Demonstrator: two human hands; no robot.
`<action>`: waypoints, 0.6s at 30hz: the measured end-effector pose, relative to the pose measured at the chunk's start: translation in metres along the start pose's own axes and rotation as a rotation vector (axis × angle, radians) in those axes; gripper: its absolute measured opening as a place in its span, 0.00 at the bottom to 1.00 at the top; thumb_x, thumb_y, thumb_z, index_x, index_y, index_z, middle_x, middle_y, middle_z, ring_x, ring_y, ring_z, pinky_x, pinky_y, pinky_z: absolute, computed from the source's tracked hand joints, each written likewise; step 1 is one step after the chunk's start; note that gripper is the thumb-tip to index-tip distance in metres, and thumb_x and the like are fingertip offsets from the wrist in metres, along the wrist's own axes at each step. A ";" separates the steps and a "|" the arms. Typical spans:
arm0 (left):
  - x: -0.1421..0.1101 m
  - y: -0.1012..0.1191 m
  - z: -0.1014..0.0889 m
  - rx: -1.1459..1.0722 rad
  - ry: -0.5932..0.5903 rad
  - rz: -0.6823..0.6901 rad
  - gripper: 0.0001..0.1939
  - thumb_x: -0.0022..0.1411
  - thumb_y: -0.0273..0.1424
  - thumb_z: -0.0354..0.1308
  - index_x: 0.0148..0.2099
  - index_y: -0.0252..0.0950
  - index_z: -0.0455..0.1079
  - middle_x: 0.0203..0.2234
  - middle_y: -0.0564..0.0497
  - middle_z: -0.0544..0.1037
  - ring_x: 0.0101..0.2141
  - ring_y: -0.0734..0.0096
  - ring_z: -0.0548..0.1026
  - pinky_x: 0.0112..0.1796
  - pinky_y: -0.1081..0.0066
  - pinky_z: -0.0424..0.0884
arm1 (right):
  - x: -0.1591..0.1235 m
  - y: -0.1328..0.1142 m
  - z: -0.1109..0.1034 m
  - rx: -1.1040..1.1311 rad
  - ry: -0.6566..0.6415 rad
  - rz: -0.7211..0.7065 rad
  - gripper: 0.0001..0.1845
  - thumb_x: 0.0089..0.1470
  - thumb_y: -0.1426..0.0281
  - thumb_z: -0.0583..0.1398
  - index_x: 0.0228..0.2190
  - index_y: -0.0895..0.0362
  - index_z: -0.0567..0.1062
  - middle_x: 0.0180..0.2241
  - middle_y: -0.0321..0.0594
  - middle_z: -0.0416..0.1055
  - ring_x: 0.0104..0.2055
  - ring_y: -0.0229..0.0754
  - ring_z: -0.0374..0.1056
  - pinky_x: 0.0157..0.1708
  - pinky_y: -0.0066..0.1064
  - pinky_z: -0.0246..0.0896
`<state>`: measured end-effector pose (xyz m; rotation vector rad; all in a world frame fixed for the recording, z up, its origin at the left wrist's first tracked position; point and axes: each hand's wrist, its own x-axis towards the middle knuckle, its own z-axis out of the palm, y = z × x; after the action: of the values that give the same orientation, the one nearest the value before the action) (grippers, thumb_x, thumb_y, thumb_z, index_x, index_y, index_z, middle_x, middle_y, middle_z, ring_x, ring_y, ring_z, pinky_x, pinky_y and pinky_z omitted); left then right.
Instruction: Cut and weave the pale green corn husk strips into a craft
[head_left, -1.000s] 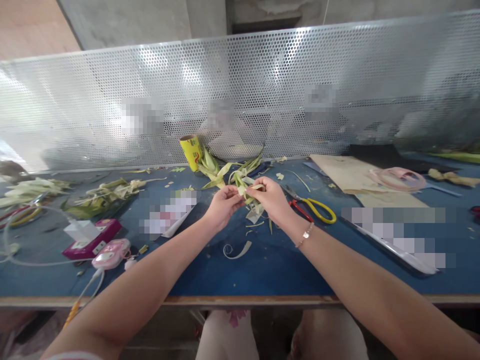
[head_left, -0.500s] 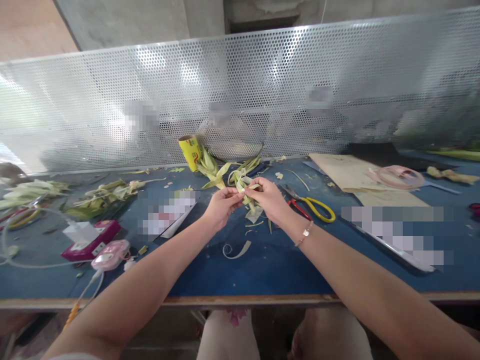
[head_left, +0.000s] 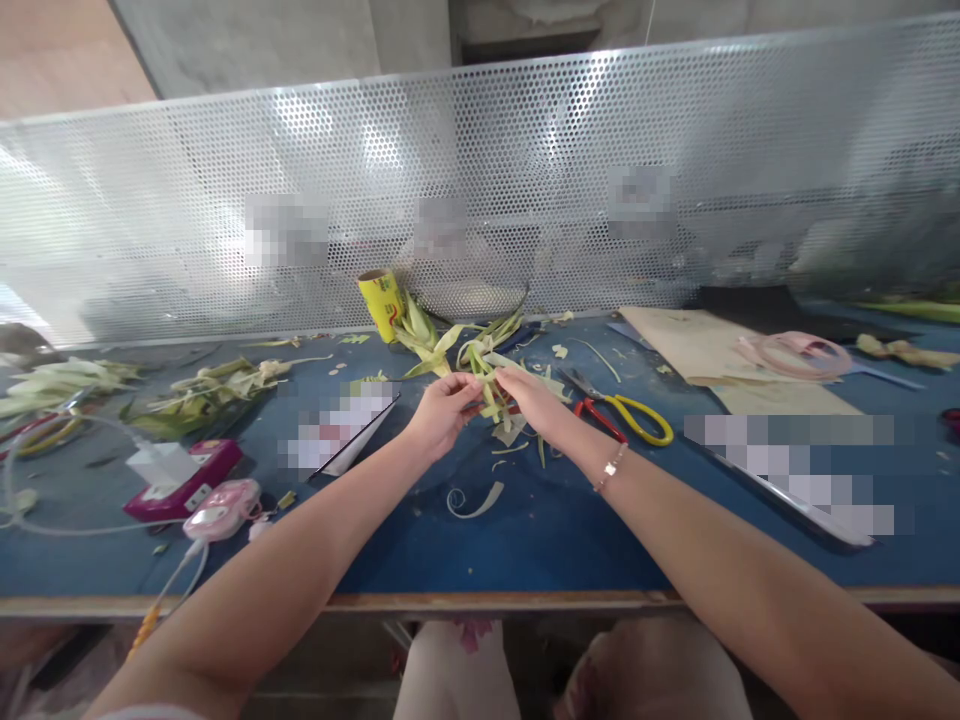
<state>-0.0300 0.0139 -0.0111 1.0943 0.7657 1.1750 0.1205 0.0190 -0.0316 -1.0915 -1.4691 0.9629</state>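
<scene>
My left hand [head_left: 441, 412] and my right hand [head_left: 534, 401] meet over the middle of the blue table [head_left: 525, 530]. Both pinch a small woven piece of green leaf strips [head_left: 489, 385], held between their fingertips just above the tabletop. Loose ends of the strips stick out towards the back. A bracelet sits on my right wrist. Cut leaf scraps [head_left: 474, 500] lie on the table right under and in front of my hands.
Yellow-and-red scissors [head_left: 626, 412] lie just right of my right hand. A yellow roll [head_left: 380, 300] and more leaves [head_left: 435, 340] are behind. Leaf piles [head_left: 210, 390], a pink phone [head_left: 221, 507] and charger sit left; brown paper [head_left: 712, 360] and a pink ring [head_left: 791, 355] sit right. A perforated metal screen [head_left: 480, 190] walls the back.
My right hand has turned and stretched its fingers along the strips, pulling them slightly to the right. My left hand has kept its pinch in nearly the same place.
</scene>
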 end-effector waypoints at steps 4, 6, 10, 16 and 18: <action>-0.001 0.001 0.000 0.003 -0.005 0.000 0.17 0.43 0.33 0.71 0.27 0.33 0.65 0.19 0.57 0.69 0.24 0.82 0.68 0.28 0.77 0.67 | 0.002 0.000 -0.001 0.076 -0.056 0.026 0.19 0.53 0.51 0.54 0.29 0.53 0.69 0.31 0.37 0.69 0.33 0.41 0.65 0.32 0.33 0.60; -0.001 0.002 0.000 -0.004 0.003 -0.004 0.17 0.43 0.32 0.71 0.27 0.33 0.65 0.20 0.57 0.68 0.24 0.81 0.68 0.27 0.77 0.66 | 0.003 -0.001 -0.002 0.104 -0.064 0.018 0.18 0.54 0.52 0.54 0.30 0.54 0.70 0.31 0.36 0.69 0.34 0.40 0.65 0.33 0.33 0.60; -0.002 0.004 0.001 -0.004 0.030 -0.026 0.16 0.45 0.31 0.70 0.27 0.33 0.63 0.22 0.56 0.69 0.25 0.80 0.68 0.27 0.76 0.66 | 0.002 -0.005 -0.006 0.089 -0.086 -0.020 0.17 0.55 0.54 0.53 0.36 0.53 0.71 0.34 0.37 0.69 0.37 0.42 0.66 0.36 0.33 0.61; -0.001 0.001 0.001 0.038 0.049 -0.045 0.12 0.51 0.30 0.65 0.29 0.33 0.63 0.23 0.54 0.67 0.26 0.78 0.68 0.26 0.76 0.67 | -0.004 -0.007 -0.002 -0.327 -0.084 -0.244 0.18 0.58 0.61 0.52 0.46 0.55 0.70 0.45 0.45 0.69 0.48 0.47 0.65 0.50 0.42 0.58; -0.001 -0.001 0.001 0.041 0.046 -0.056 0.11 0.53 0.30 0.64 0.29 0.34 0.62 0.25 0.54 0.68 0.26 0.78 0.68 0.27 0.75 0.69 | -0.006 -0.003 0.001 -0.426 -0.073 -0.297 0.21 0.59 0.62 0.52 0.50 0.56 0.68 0.48 0.49 0.68 0.50 0.48 0.64 0.53 0.44 0.56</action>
<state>-0.0290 0.0122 -0.0120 1.0756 0.8540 1.1446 0.1194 0.0125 -0.0300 -1.0995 -1.8891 0.4964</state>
